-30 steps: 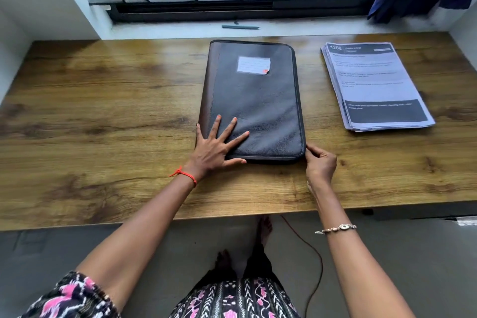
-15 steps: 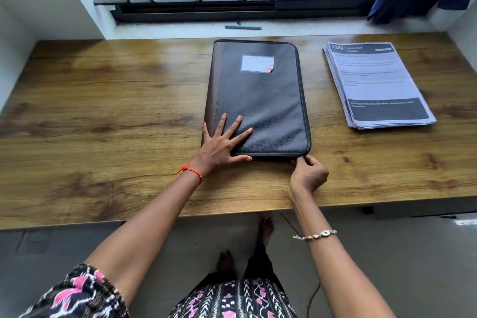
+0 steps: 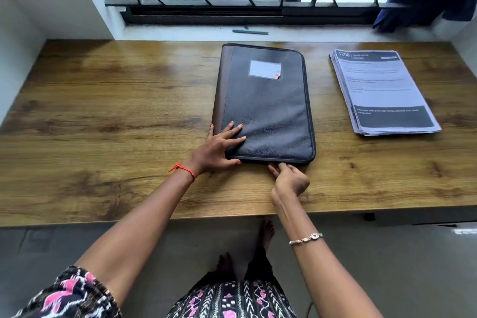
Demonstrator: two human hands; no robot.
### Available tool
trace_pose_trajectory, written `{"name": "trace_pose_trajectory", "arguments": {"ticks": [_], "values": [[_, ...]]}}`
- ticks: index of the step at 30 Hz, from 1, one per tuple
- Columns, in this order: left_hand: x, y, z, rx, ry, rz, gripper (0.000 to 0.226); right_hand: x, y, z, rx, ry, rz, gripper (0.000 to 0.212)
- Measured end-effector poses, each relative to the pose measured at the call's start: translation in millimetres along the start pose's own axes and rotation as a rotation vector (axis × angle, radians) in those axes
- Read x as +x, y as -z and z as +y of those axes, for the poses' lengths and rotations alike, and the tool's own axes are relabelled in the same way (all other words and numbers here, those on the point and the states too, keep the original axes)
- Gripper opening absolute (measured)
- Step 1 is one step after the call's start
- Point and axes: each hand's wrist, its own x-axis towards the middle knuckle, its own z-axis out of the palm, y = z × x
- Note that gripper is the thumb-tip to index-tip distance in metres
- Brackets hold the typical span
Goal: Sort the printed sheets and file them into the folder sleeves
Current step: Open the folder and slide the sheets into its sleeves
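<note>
Black and leather-grained, the zip folder (image 3: 268, 111) is laid flat and closed at the middle of the wooden desk (image 3: 103, 111), with its label (image 3: 264, 69) turned up. The stack of printed sheets (image 3: 382, 90) is kept well apart to its right, squared and untouched. Nothing is sorted or filed yet. The work is judged to be at its first step, the opening of the cover, with all the sorting and sleeving left. The left hand (image 3: 216, 147) is spread flat, fingers straight, and the near left corner of the cover is pressed down by it. The right hand (image 3: 290, 178) is curled, and the folder's near edge is pinched between thumb and forefinger, probably at a zip pull, though no pull can be made out. Compared with a second earlier, the pinch is shifted leftward from the near right corner to about the middle of the near edge; the left hand and the sheets are unchanged
</note>
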Motion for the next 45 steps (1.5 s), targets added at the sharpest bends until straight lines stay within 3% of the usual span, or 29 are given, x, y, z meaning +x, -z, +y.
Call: {"name": "trace_pose_trajectory", "arguments": {"ticks": [5,9,16,28,45], "values": [[-4,3,-6,-0.068,-0.042,0.006,0.072,-8,-8,7,-0.015,-0.064,-0.043,0.027],[-7,6,-7,-0.126,-0.029,-0.012,0.088,-17,-15,20,-0.127,-0.075,-0.140,0.027],[-11,9,-5,-0.265,0.026,-0.030,0.076,-41,-35,43,-0.246,-0.074,-0.215,0.029],[-12,6,-10,-0.332,0.023,-0.011,0.076,-58,-55,59,-0.084,-0.174,-0.260,0.032],[-11,0,-3,-0.366,0.065,0.050,0.075,-65,-58,63,-0.417,-0.060,-0.281,0.032]]}}
